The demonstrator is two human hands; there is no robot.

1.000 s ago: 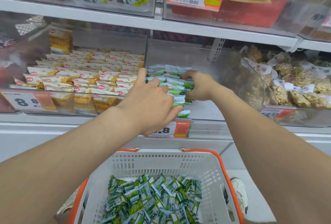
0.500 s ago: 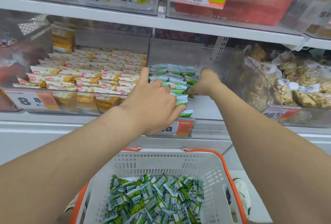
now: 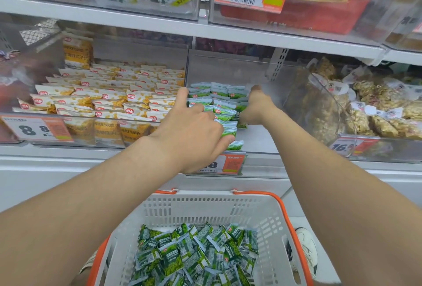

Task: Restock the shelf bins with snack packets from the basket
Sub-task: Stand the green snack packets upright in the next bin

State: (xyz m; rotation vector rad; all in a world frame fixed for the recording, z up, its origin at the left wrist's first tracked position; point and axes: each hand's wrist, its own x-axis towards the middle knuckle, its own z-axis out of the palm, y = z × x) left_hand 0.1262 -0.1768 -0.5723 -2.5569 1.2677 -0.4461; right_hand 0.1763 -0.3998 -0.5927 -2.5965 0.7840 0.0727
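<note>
The left hand [image 3: 191, 130] held green packets [image 3: 220, 103] in the middle bin [image 3: 258, 137] with bent fingers. The right hand [image 3: 255, 107] touched them too, but I could not tell its grip. The near basket [image 3: 205, 197] held more.

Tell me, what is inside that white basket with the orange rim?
The basket holds a loose heap of small green packets. Whatever lies beneath the top layer, and the basket's floor, is covered by them.
</note>
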